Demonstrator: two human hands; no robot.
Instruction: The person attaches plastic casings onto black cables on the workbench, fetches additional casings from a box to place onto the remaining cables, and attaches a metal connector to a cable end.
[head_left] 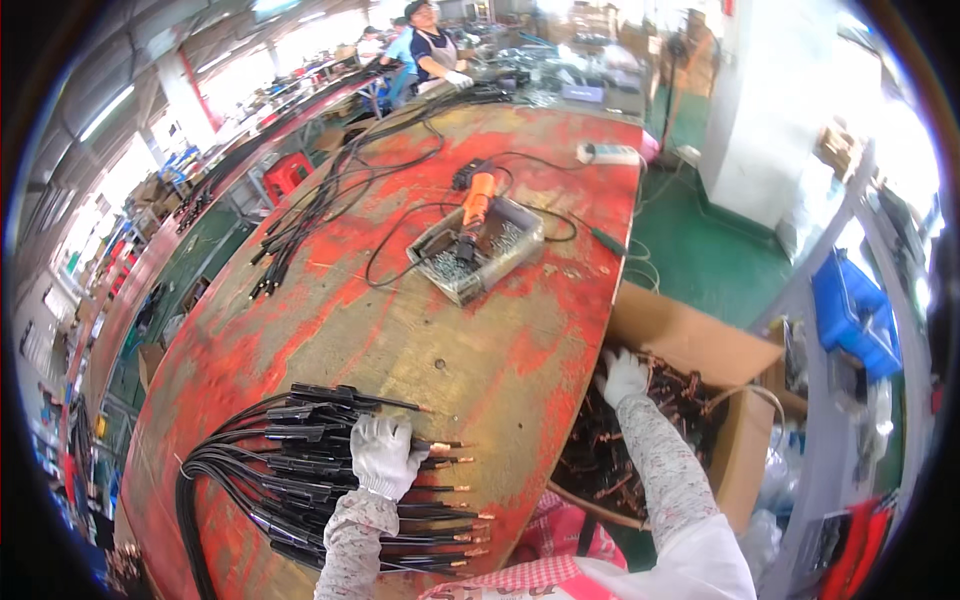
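Note:
My left hand (pixel 385 455), in a white glove, is closed over one of several black cables (pixel 305 462) laid side by side on the table. The cables have black sleeves and bare copper ends (pixel 470 516) pointing right. On their left side they gather into one thick bundle (pixel 188 520). My right hand (pixel 624 378), also gloved, reaches into a cardboard box (pixel 690 335) beside the table's right edge. Many dark and copper-coloured metal parts (pixel 625 465) fill that box. The right fingertips are blurred and partly hidden, so what they touch cannot be made out.
On the worn red table (pixel 400 330) stands a tray (pixel 520 262) of small metal pieces with an orange power tool (pixel 479 198) lying across it. More black cables (pixel 320 200) and a power strip (pixel 608 154) lie farther back. A co-worker (pixel 435 50) stands at the far end.

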